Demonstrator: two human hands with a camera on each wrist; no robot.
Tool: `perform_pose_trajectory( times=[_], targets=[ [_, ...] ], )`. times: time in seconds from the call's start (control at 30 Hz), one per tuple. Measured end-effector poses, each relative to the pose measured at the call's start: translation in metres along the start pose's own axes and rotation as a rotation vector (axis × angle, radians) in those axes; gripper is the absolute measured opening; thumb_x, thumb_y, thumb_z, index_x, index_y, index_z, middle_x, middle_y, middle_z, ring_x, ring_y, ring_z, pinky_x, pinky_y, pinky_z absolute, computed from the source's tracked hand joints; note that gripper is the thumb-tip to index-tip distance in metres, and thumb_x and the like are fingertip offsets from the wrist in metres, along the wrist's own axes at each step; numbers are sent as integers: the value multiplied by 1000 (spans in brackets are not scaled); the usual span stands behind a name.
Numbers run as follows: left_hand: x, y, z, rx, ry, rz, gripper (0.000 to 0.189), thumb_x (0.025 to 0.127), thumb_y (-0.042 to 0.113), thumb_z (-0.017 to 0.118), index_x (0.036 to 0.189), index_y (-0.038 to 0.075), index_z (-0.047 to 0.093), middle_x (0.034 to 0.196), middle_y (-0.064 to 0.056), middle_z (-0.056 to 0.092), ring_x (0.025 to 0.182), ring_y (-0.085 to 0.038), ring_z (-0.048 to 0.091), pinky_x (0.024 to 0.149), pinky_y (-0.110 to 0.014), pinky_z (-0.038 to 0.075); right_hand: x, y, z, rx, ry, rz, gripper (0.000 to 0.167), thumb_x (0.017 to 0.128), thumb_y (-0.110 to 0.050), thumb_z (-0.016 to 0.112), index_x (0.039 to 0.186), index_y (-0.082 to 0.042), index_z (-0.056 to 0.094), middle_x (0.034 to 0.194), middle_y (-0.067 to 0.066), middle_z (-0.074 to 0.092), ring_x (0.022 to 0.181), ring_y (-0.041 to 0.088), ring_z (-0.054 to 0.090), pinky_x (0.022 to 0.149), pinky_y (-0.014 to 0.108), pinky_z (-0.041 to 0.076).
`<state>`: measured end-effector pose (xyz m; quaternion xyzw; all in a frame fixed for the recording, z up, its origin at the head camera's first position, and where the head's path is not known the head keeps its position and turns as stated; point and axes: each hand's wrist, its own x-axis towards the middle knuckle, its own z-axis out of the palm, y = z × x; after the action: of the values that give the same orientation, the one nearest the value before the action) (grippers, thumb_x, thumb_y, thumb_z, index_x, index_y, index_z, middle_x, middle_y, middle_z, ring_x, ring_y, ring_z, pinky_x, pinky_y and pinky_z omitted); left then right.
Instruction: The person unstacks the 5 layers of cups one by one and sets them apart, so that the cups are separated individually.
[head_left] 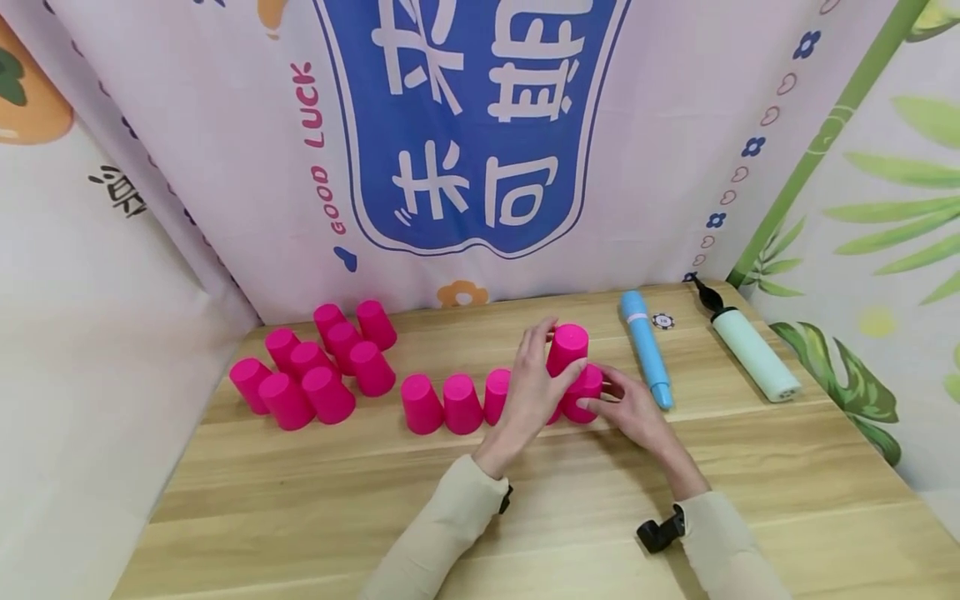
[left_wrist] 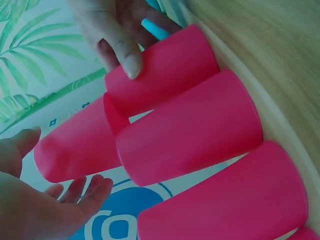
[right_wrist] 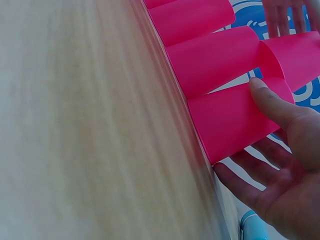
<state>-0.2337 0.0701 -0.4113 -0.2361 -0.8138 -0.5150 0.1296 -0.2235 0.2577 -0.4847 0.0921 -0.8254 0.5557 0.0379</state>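
A row of several upside-down pink cups [head_left: 422, 406] stands on the table. One more pink cup [head_left: 571, 343] sits upside down on top of the two at the right end. My left hand [head_left: 530, 392] is around this upper cup, thumb and straight fingers spread at its sides; the left wrist view shows the thumb [left_wrist: 27, 140] lifted off its edge and the fingertips close beside it. My right hand [head_left: 633, 412] holds the right end cup [right_wrist: 240, 120], thumb on its near side, fingers on the far side. The left hand hides part of the row.
A group of upside-down pink cups [head_left: 287, 402] stands at the back left. To the right lie a blue tube-shaped pump or pen [head_left: 649, 350], a poker-chip-like disc [head_left: 663, 322] and a mint-green hand pump [head_left: 756, 352]. Printed cloth walls [head_left: 247, 150] border the wooden table [head_left: 315, 508].
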Motion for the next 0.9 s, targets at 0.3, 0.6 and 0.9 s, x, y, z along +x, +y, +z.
perform_pose_trajectory(
  times=[0.3, 0.6, 0.9],
  targets=[
    [0, -8, -1, -12, -45, -52, 63, 87, 20, 72, 140, 11, 39, 132, -7, 51, 114, -20, 53, 90, -31, 51, 0, 1, 2, 3, -4, 0, 60, 83, -24, 76, 136, -8, 53, 130, 17, 57, 117, 35, 57, 91, 35, 52],
    [-5, 0, -16, -33, -29, -19, 62, 87, 20, 73, 138, 12, 40, 129, -6, 52, 112, -20, 56, 88, -28, 52, -8, -21, 0, -6, -25, 24, 56, 86, -17, 73, 136, -5, 51, 131, 19, 56, 119, 40, 54, 92, 43, 51],
    [-9, 8, -44, -42, 29, 27, 64, 85, 14, 74, 138, 10, 39, 127, -9, 51, 113, -22, 56, 91, -32, 51, -3, -10, 1, -30, -3, 28, 56, 85, -17, 75, 135, -5, 53, 128, 18, 58, 119, 35, 56, 94, 41, 50]
  ],
)
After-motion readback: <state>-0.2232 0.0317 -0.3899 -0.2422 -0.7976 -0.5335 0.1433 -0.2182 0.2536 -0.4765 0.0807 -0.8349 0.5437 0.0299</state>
